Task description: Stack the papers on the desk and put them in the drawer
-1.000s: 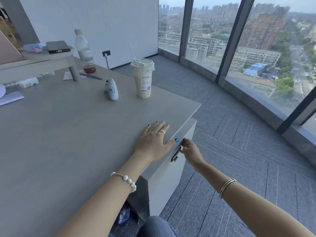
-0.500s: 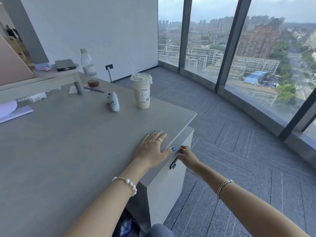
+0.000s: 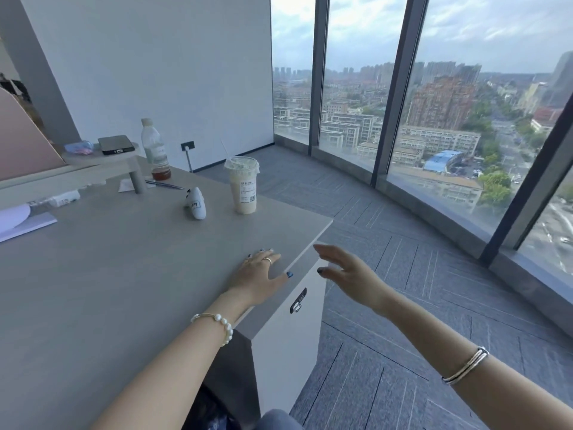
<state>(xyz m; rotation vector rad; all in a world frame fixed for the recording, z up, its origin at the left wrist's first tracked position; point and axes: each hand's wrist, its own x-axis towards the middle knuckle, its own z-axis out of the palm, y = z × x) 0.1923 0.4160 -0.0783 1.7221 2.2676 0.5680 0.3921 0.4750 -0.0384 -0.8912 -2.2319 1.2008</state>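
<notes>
Grey wood surface (image 3: pixel 108 274) looks nearly bare, drawer (image 3: pixel 291 308) shut beneath its corner. Left hand (image 3: pixel 259 276) rests flat, fingers spread; right hand (image 3: pixel 347 271) hovers open, empty. Papers (image 3: pixel 24 223) remain far-left, apparently unstowed.

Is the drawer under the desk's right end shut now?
Shut: the drawer front sits flush under the desk edge, no gap.

Grey desk (image 3: pixel 93 290), white drawer (image 3: pixel 288 346) front, beige drink (image 3: pixel 243 184), grey herringbone carpet (image 3: pixel 403 274), blue nails (image 3: pixel 289 274).
</notes>
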